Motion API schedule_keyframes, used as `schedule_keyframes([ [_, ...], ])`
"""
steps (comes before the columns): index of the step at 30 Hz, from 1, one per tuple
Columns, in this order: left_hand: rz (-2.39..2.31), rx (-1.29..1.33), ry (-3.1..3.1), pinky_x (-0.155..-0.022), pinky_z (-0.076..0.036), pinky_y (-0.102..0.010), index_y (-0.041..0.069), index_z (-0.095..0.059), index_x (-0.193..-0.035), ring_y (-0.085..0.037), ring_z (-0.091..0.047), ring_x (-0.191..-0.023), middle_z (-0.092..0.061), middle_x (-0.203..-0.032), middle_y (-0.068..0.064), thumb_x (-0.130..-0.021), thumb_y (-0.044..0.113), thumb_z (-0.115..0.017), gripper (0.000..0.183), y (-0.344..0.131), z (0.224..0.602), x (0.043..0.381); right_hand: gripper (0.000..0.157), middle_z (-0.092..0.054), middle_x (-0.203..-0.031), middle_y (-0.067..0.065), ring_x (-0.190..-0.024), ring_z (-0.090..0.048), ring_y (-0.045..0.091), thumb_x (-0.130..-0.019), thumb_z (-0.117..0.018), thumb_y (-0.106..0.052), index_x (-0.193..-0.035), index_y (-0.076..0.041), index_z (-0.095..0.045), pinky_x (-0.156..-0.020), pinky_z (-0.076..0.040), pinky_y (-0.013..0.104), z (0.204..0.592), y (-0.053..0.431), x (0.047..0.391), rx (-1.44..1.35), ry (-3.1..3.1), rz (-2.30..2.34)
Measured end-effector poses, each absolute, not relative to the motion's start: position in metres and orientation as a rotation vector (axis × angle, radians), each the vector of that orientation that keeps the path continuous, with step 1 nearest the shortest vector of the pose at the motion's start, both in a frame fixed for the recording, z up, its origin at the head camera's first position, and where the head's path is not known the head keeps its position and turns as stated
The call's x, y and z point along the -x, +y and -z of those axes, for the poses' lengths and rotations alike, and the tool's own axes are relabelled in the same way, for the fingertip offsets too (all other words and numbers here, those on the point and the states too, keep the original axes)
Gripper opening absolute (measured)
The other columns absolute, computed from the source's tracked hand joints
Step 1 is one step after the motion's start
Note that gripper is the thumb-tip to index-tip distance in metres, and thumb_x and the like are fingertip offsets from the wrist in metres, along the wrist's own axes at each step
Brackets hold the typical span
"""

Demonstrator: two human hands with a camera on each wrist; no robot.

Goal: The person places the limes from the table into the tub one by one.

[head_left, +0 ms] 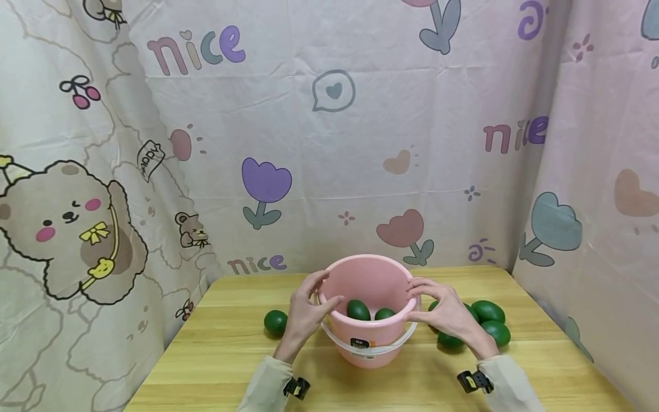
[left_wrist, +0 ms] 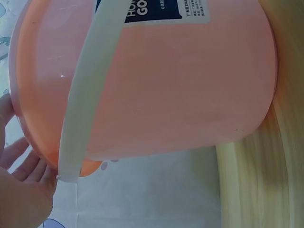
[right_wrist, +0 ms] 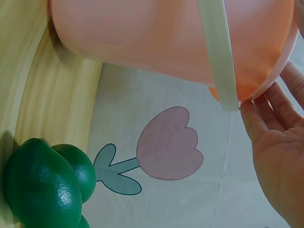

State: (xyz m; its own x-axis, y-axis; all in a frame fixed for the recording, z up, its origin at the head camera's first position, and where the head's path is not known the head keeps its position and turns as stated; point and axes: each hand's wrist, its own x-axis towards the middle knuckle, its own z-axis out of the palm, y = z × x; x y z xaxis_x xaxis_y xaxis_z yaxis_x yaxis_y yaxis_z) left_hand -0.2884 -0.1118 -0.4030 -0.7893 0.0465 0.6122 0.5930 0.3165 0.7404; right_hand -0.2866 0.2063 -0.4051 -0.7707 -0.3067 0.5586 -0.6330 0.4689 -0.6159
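A pink bucket (head_left: 345,332) with a white handle (left_wrist: 90,90) stands on the table, its mouth tilted toward me. Two green, lemon-shaped fruits (head_left: 358,310) show inside it. My left hand (head_left: 305,312) holds the left side of the rim, thumb at the front edge and fingers farther back. On the opposite side, my right hand (head_left: 447,309) grips the rim in much the same way. The handle hangs down across the bucket's front, over a dark label (head_left: 360,343). In the right wrist view, fingertips (right_wrist: 248,110) meet the rim beside the handle's end.
Several more green fruits (head_left: 488,312) lie in a cluster right of the bucket, partly behind my right hand and wrist. One green fruit (head_left: 276,323) sits alone on the left. The wooden table (head_left: 221,343) ends at a printed curtain (head_left: 329,149) behind and at both sides.
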Motion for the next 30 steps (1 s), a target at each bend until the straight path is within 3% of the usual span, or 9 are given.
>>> schedule_keyframes([
  [11,1.476,0.458,-2.088,-0.105,-0.049,-0.046,0.008,-0.064,-0.126,-0.029,-0.060,-0.121,-0.065,-0.127,-0.010,-0.076,0.022,-0.085,0.056,-0.115,0.404,0.289,0.035,-0.065,-0.125,0.011,-0.123,-0.056,0.037,-0.068,-0.090,-0.030,-0.098,-0.027,-0.071,-0.103,-0.043,0.064,0.405,0.207,0.286,-0.794,-2.350,-1.208],
  [20,1.496,0.380,-2.080,-0.106,-0.049,-0.044,0.004,-0.064,-0.125,-0.032,-0.059,-0.122,-0.065,-0.128,-0.013,-0.080,0.018,-0.082,0.051,-0.133,0.408,0.287,0.036,-0.066,-0.124,0.007,-0.122,-0.058,0.029,-0.067,-0.090,-0.031,-0.098,-0.028,-0.071,-0.104,-0.046,0.055,0.406,0.207,0.286,-0.776,-2.358,-1.167],
  [30,1.534,0.314,-2.092,-0.104,-0.050,-0.040,0.006,-0.065,-0.124,-0.031,-0.062,-0.118,-0.067,-0.124,-0.015,-0.079,0.020,-0.083,0.051,-0.152,0.414,0.288,0.036,-0.066,-0.125,0.008,-0.123,-0.057,0.032,-0.068,-0.090,-0.030,-0.099,-0.027,-0.071,-0.104,-0.045,0.059,0.405,0.206,0.286,-0.795,-2.350,-1.203],
])
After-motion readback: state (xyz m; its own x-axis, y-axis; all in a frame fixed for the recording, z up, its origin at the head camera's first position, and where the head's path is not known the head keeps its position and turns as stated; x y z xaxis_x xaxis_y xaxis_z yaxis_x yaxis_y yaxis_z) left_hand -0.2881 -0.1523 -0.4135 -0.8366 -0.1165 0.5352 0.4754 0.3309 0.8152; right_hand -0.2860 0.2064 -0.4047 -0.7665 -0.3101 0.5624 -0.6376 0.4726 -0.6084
